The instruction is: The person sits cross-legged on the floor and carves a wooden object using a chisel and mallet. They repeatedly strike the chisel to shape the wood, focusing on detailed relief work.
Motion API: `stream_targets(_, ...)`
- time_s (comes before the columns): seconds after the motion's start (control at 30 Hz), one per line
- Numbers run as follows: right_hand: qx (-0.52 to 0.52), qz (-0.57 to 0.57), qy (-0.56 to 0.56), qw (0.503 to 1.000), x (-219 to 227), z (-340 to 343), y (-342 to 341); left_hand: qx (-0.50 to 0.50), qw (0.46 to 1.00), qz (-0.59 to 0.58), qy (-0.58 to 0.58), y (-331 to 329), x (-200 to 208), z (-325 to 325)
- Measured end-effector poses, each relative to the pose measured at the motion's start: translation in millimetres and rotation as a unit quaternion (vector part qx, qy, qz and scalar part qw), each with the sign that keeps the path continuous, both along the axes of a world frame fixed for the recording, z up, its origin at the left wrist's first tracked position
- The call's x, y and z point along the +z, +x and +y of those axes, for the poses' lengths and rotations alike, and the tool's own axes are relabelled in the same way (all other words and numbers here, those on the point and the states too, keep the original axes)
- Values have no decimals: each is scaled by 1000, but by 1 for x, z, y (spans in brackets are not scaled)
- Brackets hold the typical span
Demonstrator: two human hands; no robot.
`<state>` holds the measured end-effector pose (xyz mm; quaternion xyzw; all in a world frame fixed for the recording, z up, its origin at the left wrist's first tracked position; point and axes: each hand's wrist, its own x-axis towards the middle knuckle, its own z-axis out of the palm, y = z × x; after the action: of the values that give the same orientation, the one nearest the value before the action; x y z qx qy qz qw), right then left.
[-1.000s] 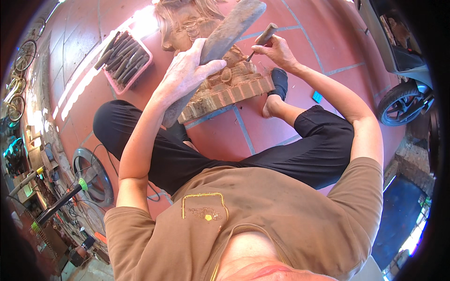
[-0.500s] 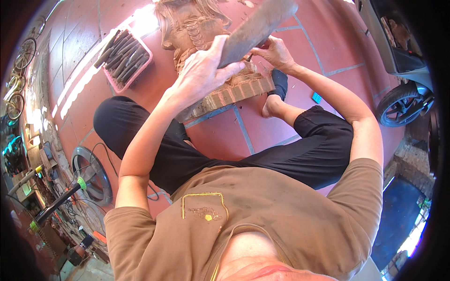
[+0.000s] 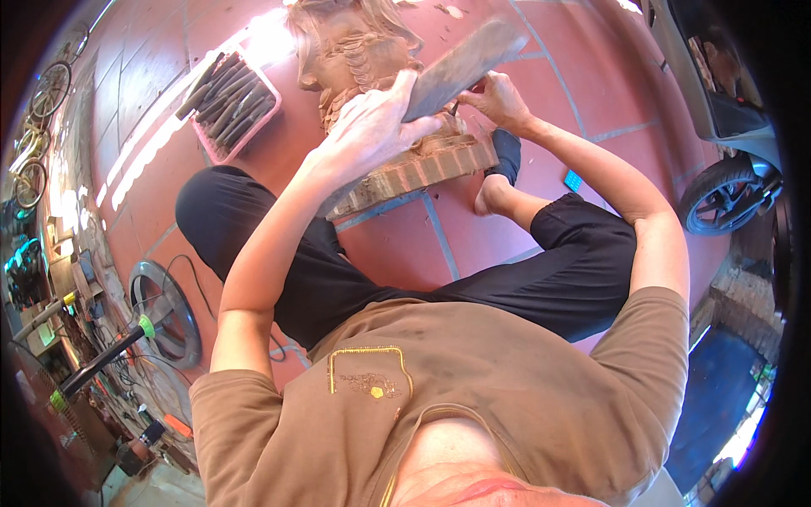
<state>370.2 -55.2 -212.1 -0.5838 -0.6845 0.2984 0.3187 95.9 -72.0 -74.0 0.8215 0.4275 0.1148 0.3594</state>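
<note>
My left hand [image 3: 367, 131] is closed round a long, flat wooden mallet [image 3: 470, 68], whose broad end points to the far right. My right hand [image 3: 500, 103], just right of it, pinches a thin dark tool, probably a chisel [image 3: 454, 109]; the mallet and fingers hide most of it. Both hands are over a carved wooden figure [image 3: 355, 55] with flowing relief and a scalloped base [image 3: 422, 171], which rests on the floor between my legs. My left hand and the mallet cover the middle of the carving.
Left of the carving, a pink basket [image 3: 221, 157] holds several dark carving tools [image 3: 226, 97]. A small blue item [image 3: 573, 181] lies on the red tiles beside my foot [image 3: 494, 194]. A motorbike wheel [image 3: 728, 194] stands at right. On the left are a round black ring [image 3: 173, 313] and cables.
The mallet's far end has swung down toward my right hand. My right hand stays at the carving with the thin tool. The view has shifted slightly.
</note>
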Motion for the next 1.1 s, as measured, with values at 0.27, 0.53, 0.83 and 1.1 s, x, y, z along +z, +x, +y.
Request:
stream_targets(0.27,-23,85,-102,991,8,1,9,44,998,-35,-39,-26,-18,8)
stream_targets(0.53,43,208,-121,970,23,13,-5,118,973,-132,-145,-49,-25,3)
stream_targets(0.83,116,162,-99,975,18,19,-15,90,975,-182,-93,-54,-17,-8)
stream_targets(1.1,125,130,-106,978,28,17,-19,72,968,-237,-50,-50,13,-18)
